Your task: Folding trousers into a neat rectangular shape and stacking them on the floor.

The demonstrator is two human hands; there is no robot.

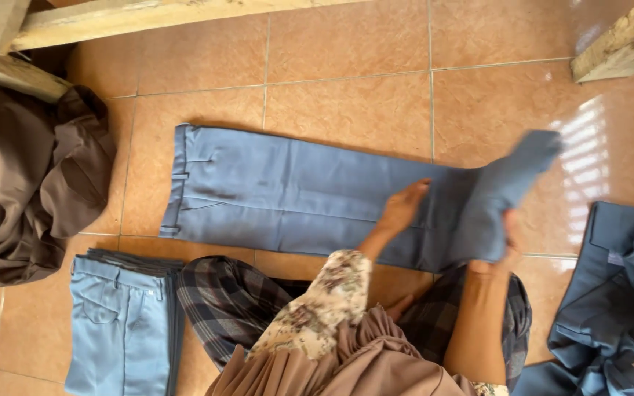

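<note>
A pair of blue-grey trousers [273,194] lies flat on the tiled floor, waistband to the left, legs running right. My left hand [403,207] presses flat on the legs near the middle, fingers spread. My right hand [508,238] grips the leg ends and lifts them, so the cuff end [526,158] stands up, blurred, bent back toward the left.
A stack of folded blue trousers [115,323] lies at the lower left. A heap of brown cloth [27,176] sits at the left edge. More blue-grey garments [618,308] are piled at the lower right. Wooden beams [111,18] cross the top; another beam [625,40] is at top right.
</note>
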